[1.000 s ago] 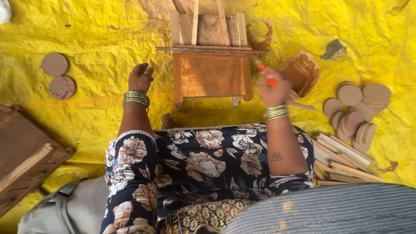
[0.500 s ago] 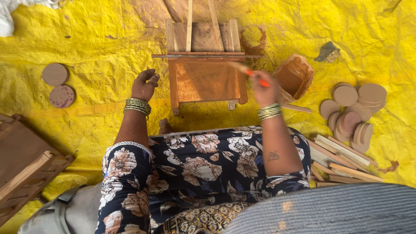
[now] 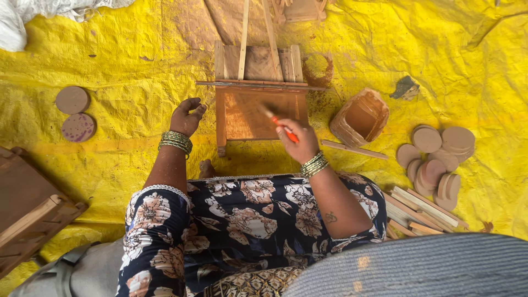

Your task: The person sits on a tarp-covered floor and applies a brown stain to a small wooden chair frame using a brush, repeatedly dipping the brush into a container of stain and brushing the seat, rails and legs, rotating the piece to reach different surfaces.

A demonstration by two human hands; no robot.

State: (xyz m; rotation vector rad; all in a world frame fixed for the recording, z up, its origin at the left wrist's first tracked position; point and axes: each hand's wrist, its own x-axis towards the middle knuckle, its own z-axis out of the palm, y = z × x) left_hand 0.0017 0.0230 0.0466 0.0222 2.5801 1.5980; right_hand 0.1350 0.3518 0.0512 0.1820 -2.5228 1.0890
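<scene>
Right hand: the right hand (image 3: 300, 142) is clamped round an orange-handled brush (image 3: 279, 123), fingers curled tight on the handle.
Brush position: it juts from the top of the fist toward 10 o'clock, its tip down on the wooden panel (image 3: 258, 113).
Brush look: slim, bright orange handle, a pale blurred bristle end.
Brush axis: long axis runs 4 to 10 o'clock, bristles at the 10 end.
Panel: reddish-brown, framed by upright slats, lying on the yellow sheet (image 3: 110, 66) at 12 o'clock from the lap.
Left hand: the left hand (image 3: 186, 117) sits loosely curled, holding nothing, just beside the panel's left edge.
Nearby: an open wooden box (image 3: 360, 116) at 3 o'clock from the brush, wooden discs (image 3: 437, 157) beyond.
</scene>
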